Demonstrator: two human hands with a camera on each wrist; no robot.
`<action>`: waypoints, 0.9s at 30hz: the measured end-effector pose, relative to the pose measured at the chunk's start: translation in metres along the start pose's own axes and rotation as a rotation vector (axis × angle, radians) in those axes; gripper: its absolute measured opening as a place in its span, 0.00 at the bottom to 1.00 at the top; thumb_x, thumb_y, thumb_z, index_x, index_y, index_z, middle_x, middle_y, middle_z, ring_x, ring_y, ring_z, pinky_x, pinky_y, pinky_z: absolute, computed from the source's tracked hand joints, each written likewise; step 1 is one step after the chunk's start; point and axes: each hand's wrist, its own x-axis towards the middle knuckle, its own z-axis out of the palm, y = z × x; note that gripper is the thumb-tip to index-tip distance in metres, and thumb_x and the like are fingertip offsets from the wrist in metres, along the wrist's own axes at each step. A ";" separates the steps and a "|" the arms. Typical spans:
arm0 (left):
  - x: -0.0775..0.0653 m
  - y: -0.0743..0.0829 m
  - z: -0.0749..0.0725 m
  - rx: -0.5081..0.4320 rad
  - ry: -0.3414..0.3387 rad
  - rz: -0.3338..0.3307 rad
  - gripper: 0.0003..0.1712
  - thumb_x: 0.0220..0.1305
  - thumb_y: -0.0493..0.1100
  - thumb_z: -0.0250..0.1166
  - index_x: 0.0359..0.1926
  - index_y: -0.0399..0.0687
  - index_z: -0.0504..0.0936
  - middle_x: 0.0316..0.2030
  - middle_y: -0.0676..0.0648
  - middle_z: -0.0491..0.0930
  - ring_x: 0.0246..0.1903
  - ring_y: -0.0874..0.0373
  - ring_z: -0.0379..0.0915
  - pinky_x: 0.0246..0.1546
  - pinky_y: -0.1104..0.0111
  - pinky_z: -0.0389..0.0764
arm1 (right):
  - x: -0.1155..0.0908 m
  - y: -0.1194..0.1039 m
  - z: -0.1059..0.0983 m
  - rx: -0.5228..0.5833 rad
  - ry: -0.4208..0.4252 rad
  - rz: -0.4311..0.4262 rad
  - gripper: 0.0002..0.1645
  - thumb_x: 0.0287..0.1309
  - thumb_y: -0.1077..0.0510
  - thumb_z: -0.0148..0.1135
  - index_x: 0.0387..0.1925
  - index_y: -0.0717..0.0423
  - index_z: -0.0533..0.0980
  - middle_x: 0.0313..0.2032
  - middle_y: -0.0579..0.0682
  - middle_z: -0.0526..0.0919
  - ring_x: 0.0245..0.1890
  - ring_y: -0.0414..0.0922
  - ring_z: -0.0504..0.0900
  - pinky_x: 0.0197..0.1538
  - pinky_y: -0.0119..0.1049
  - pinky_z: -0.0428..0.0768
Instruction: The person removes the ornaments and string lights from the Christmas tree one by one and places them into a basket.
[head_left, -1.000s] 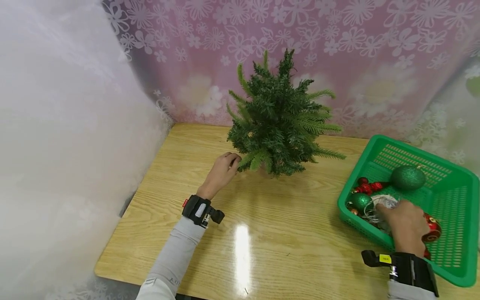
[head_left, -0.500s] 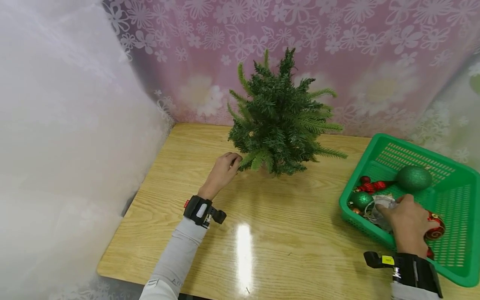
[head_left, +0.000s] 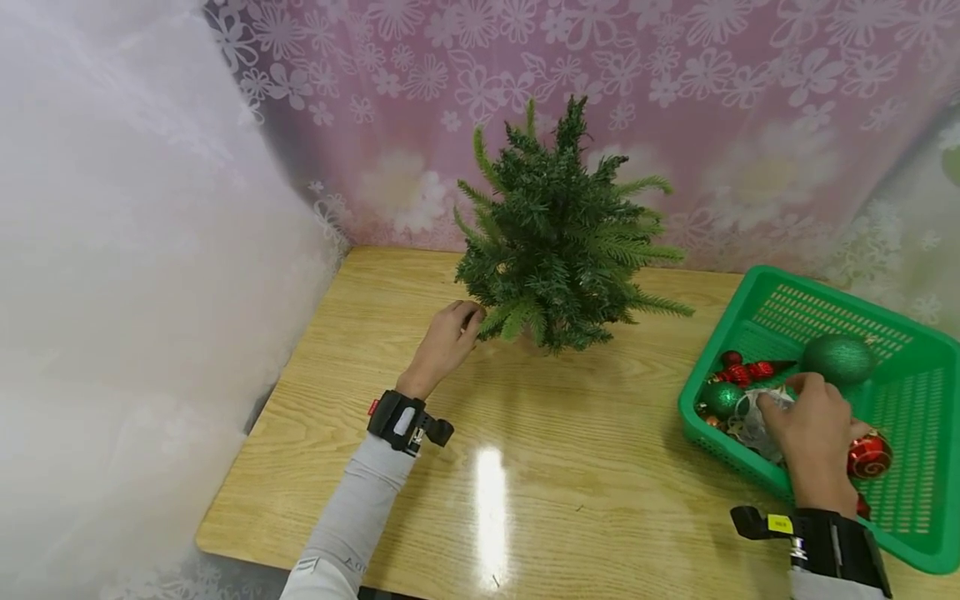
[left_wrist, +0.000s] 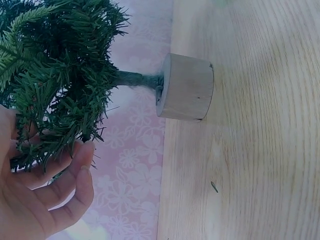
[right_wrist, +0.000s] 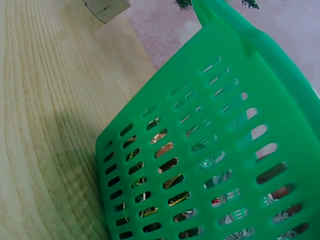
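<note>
A small artificial Christmas tree (head_left: 555,233) stands at the back of the table. My left hand (head_left: 444,342) holds the tip of a low branch on its left side. In the left wrist view, curved fingers (left_wrist: 77,195) lie round the dark needles, left of the wooden base (left_wrist: 187,87). My right hand (head_left: 813,442) reaches down into a green basket (head_left: 930,546). Its thumb and index finger are right at a clear, silvery ornament (head_left: 750,421) with string; the fingertips are hidden, so I cannot tell whether they pinch it.
In the basket lie a big green ball (head_left: 838,358), a smaller glittery green ball (head_left: 722,400), red ornaments (head_left: 738,373) and a red ball with gold swirls (head_left: 870,456). The slotted basket wall (right_wrist: 200,130) fills the right wrist view. A flowered pink curtain (head_left: 420,100) hangs behind the table.
My right hand has shifted slightly up within the basket, and the big green ball has moved to the right. My left hand stays at the branch.
</note>
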 end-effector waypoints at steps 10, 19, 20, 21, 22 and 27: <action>0.000 0.003 -0.001 -0.050 0.006 -0.058 0.26 0.77 0.47 0.45 0.70 0.42 0.58 0.52 0.35 0.76 0.36 0.52 0.79 0.28 0.67 0.80 | -0.002 -0.004 0.002 0.096 0.160 -0.095 0.24 0.61 0.65 0.51 0.56 0.75 0.66 0.50 0.76 0.69 0.45 0.72 0.65 0.46 0.69 0.54; -0.004 0.003 -0.003 -0.047 0.032 -0.036 0.26 0.78 0.49 0.42 0.69 0.39 0.59 0.47 0.37 0.78 0.33 0.52 0.78 0.30 0.64 0.78 | 0.001 -0.008 0.003 0.063 0.146 -0.178 0.27 0.59 0.65 0.52 0.59 0.75 0.66 0.51 0.78 0.68 0.48 0.75 0.64 0.44 0.70 0.55; -0.005 0.003 -0.003 -0.066 0.039 -0.035 0.27 0.79 0.50 0.40 0.69 0.39 0.57 0.46 0.37 0.78 0.33 0.52 0.78 0.31 0.63 0.78 | 0.000 -0.009 0.003 0.061 0.155 -0.194 0.27 0.59 0.64 0.53 0.58 0.75 0.67 0.51 0.79 0.68 0.48 0.76 0.64 0.43 0.70 0.55; -0.005 0.002 -0.003 -0.099 0.050 -0.037 0.28 0.79 0.51 0.38 0.70 0.38 0.55 0.44 0.37 0.78 0.33 0.49 0.79 0.32 0.61 0.78 | 0.000 -0.010 0.004 0.058 0.167 -0.204 0.27 0.59 0.64 0.53 0.58 0.76 0.67 0.50 0.79 0.68 0.48 0.76 0.64 0.43 0.70 0.55; -0.006 0.000 -0.004 -0.135 0.066 -0.041 0.29 0.79 0.52 0.36 0.71 0.38 0.53 0.43 0.36 0.78 0.33 0.49 0.79 0.33 0.61 0.79 | 0.000 -0.011 0.004 0.060 0.177 -0.203 0.26 0.60 0.64 0.53 0.57 0.75 0.67 0.50 0.79 0.69 0.48 0.76 0.64 0.43 0.70 0.55; -0.013 -0.005 -0.015 -0.279 0.153 -0.085 0.27 0.80 0.48 0.32 0.70 0.37 0.54 0.50 0.32 0.74 0.39 0.40 0.80 0.38 0.53 0.81 | -0.004 -0.026 0.003 0.046 0.169 -0.150 0.25 0.65 0.60 0.49 0.57 0.76 0.67 0.50 0.80 0.68 0.48 0.78 0.62 0.47 0.71 0.52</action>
